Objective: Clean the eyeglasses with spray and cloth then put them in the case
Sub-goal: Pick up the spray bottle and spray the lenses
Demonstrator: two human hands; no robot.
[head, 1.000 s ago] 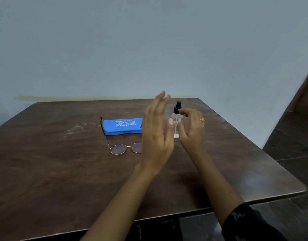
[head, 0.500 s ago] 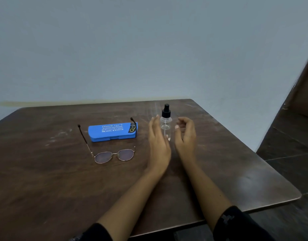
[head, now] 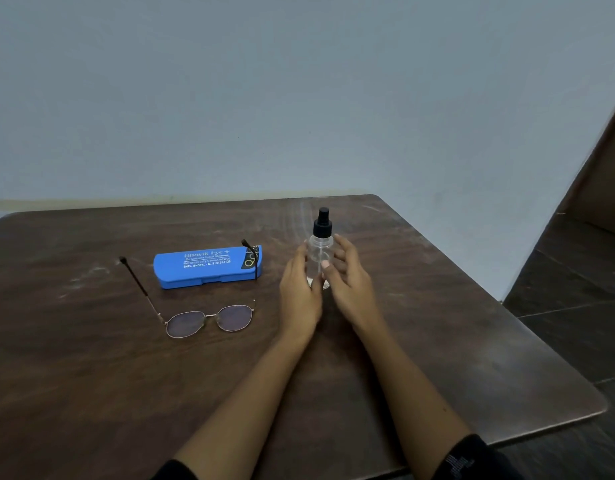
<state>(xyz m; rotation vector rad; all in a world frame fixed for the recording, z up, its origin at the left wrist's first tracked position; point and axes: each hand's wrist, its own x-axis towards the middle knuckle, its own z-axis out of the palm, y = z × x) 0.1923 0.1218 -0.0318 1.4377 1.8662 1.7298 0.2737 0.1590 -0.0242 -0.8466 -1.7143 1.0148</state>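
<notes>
Down on the counter (head: 91,375) now and upright, the bottle (head: 320,252), which was off the surface in the right hand (head: 347,282) 1 s ago. Flanked closely on both sides: left hand (head: 299,292) straight-fingered and relaxed just beside the clear wall, holding nothing; right hand with thumb across the front and fingers curved behind, closer in than 0.5 s ago. Cannot tell whether gripping or merely cupping. Black spray head free above both hands. Well to the left, untouched, the glasses (head: 209,320), lenses toward the near edge, both temples open and pointing away, 1 temple crossing in front of the end of the case (head: 207,266). Case shut, just behind the glasses. No cloth in view. Judging by this, cleaning not yet begun, lenses apparently not yet sprayed. Probably next: taking up the glasses with the left, then spraying. Worth minding that temple against the case when lifting.
</notes>
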